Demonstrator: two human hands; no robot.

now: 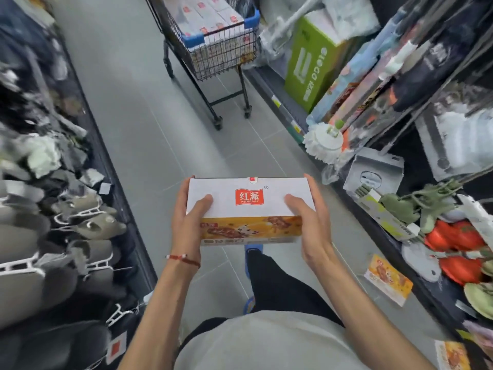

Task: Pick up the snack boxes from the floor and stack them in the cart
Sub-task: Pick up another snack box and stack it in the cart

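Head view, carrying stage. We saw one snack box (250, 206) held level in front of the body, above the floor (133, 102) of a shop aisle. Its white top with a red logo faced up and its orange printed side faced the camera. The left hand (186, 222) gripped the left end and the right hand (309, 220) the right end. Each thumb lay on the top and the fingers wrapped round the ends, so both hands were closed on the box. A red cord bracelet (184, 259) circled the left wrist. The cart (196, 40) stood well ahead up the aisle, near the right-hand shelving (432, 295), with stacked boxes (210, 14) reaching about to its rim. A second box (386, 280) lay on the floor to the right, just beside the shelf base. A third box (453, 356) showed at the lower right corner.

We judged two risks. With the load already at rim height, a box set down off-square could slide off the stack. A step taken without looking down could also tread on the second box, which lay close to the walking line.

The cart's far end was cut off by the top edge, so we could not count its boxes. The third box was cropped, the goods on the left were blurred, and the palms were hidden behind the box ends.
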